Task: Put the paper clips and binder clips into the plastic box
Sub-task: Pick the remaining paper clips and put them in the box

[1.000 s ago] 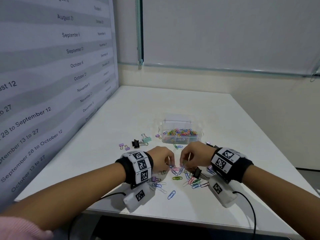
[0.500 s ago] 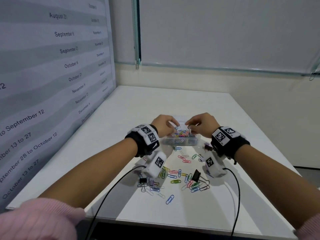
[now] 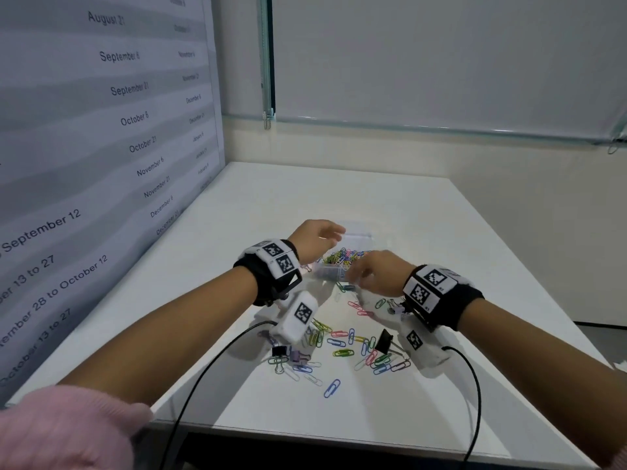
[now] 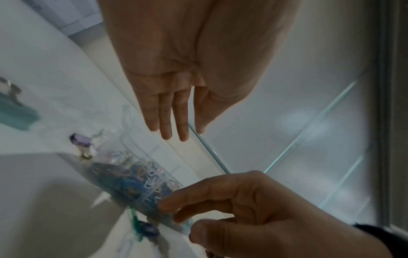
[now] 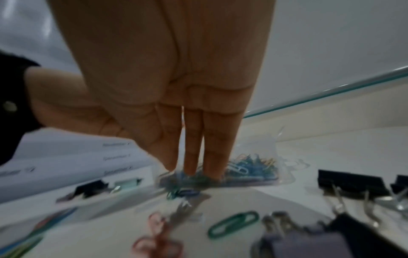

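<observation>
The clear plastic box (image 3: 334, 270), full of coloured paper clips, stands mid-table. My left hand (image 3: 334, 234) hovers over its far left side, fingers straight and empty, as the left wrist view (image 4: 176, 134) confirms. My right hand (image 3: 356, 274) hangs just before the box's near side; its fingers (image 5: 194, 157) point down at the box (image 5: 253, 167) and hold nothing. Loose paper clips (image 3: 342, 352) lie scattered nearer me. A black binder clip (image 3: 385, 340) and small black (image 3: 279, 351) and purple (image 3: 297, 356) binder clips lie among them.
The white table (image 3: 339, 198) is bounded by a printed wall panel (image 3: 101, 130) on the left and a wall behind. Two black cables (image 3: 190, 385) trail off the near edge. More black binder clips (image 5: 351, 181) and a green paper clip (image 5: 234, 224) lie right of the box.
Both hands left the loose pile near me and went to the box. Their pinching fingers have since straightened, and the right hand has drawn back to the box's near side.
</observation>
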### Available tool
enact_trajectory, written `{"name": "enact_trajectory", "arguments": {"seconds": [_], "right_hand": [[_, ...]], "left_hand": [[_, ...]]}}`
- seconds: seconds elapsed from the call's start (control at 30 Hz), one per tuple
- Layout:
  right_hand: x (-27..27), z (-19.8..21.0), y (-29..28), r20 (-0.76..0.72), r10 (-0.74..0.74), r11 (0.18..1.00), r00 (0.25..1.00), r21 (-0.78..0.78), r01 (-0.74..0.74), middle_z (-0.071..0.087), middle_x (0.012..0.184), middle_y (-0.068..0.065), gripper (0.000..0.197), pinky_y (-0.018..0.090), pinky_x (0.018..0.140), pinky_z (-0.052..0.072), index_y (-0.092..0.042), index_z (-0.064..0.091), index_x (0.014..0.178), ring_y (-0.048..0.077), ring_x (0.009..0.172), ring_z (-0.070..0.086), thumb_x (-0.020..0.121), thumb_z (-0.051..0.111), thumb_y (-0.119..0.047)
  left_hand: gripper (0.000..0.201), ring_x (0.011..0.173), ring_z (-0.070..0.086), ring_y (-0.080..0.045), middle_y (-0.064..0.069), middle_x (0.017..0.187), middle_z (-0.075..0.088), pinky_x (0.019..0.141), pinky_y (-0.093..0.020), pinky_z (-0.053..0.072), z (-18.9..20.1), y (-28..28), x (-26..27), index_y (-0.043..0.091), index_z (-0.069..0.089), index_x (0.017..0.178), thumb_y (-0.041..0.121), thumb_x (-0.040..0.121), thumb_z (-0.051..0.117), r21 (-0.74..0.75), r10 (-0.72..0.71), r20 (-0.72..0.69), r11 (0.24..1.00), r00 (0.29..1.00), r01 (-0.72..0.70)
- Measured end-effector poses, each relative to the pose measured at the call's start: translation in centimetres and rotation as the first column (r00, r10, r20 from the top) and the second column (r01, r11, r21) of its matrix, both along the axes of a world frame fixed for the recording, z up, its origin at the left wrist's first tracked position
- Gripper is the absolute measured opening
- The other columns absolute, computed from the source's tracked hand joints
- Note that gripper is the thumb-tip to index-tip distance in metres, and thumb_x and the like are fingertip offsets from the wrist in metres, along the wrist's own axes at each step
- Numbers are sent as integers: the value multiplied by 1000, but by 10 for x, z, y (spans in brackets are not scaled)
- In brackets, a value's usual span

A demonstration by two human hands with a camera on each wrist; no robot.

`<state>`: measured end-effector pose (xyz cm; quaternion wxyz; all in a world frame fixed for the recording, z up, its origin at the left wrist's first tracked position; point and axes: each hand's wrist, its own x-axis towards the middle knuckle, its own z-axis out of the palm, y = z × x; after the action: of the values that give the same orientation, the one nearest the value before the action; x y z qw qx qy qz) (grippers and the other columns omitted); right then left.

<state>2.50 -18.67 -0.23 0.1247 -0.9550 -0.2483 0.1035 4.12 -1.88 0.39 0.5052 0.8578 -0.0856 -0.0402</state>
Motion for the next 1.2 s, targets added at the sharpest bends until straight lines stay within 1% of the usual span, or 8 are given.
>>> {"name": "enact_trajectory", "arguments": {"seconds": [0.13,0.23,0.3,0.4,0.63,0.83,1.0,1.2], "right_hand": [[-15,-12,12,-119,134,965,984,-208,-156,61,115,8,28,32,88,43,-11,59,114,25,99,55,87,49,-13],[-23,-20,16,-92,181,956,979,-218,-197,56,115,10,23,35,91,40,-11,62,107,24,105,50,92,46,-17],[-31,-19,16,-100,192,964,976,-165,-207,56,121,8,32,30,95,36,-13,60,121,21,115,48,95,43,-20],[-38,-16,14,-116,231,961,966,-124,-245,57,119,9,31,27,92,38,-12,61,119,21,113,50,89,54,-17],[-46,-23,7,-152,134,965,979,-204,-164,38,128,1,93,26,94,40,-24,34,139,19,116,44,62,82,-45],[-51,-23,12,-176,151,979,973,-110,-172,43,103,-2,58,24,78,38,-22,54,117,13,89,45,67,81,-35],[-54,-23,11,-189,165,984,968,-36,-174,55,91,-4,26,23,72,39,-16,68,97,12,82,51,74,75,-26],[-46,-20,6,-156,149,988,976,-23,-154,62,80,-5,9,20,71,44,-18,69,85,6,68,53,77,66,-15]], "left_hand": [[22,88,54,-13,-3,98,60,73,-15,44,2,17,-30,7,64,112,7,91,55,292,-158,-23,943,987,158],[25,93,54,-13,-1,109,58,87,-27,48,-3,27,-57,17,59,117,21,92,55,566,-240,-171,770,956,294],[43,102,52,-15,-3,120,53,93,-30,44,-6,33,-71,22,51,125,36,86,61,708,-225,-196,641,954,297],[81,124,41,-23,-4,132,39,103,-38,39,-14,41,-84,27,34,137,55,70,72,770,-176,-262,554,949,316],[105,131,29,-22,-1,135,29,107,-45,37,-33,39,-87,29,27,140,69,55,73,759,-164,-302,555,939,341],[76,116,43,-23,-6,126,37,97,-38,44,-33,11,-90,21,41,127,49,66,78,719,-260,-259,591,930,366],[47,104,57,-24,-9,117,58,76,-23,40,-29,0,-90,10,56,115,28,75,74,706,-338,-184,608,923,363],[28,84,51,-12,-8,109,67,70,-22,40,-26,0,-80,11,66,106,12,78,68,682,-353,-239,602,905,415]]}}
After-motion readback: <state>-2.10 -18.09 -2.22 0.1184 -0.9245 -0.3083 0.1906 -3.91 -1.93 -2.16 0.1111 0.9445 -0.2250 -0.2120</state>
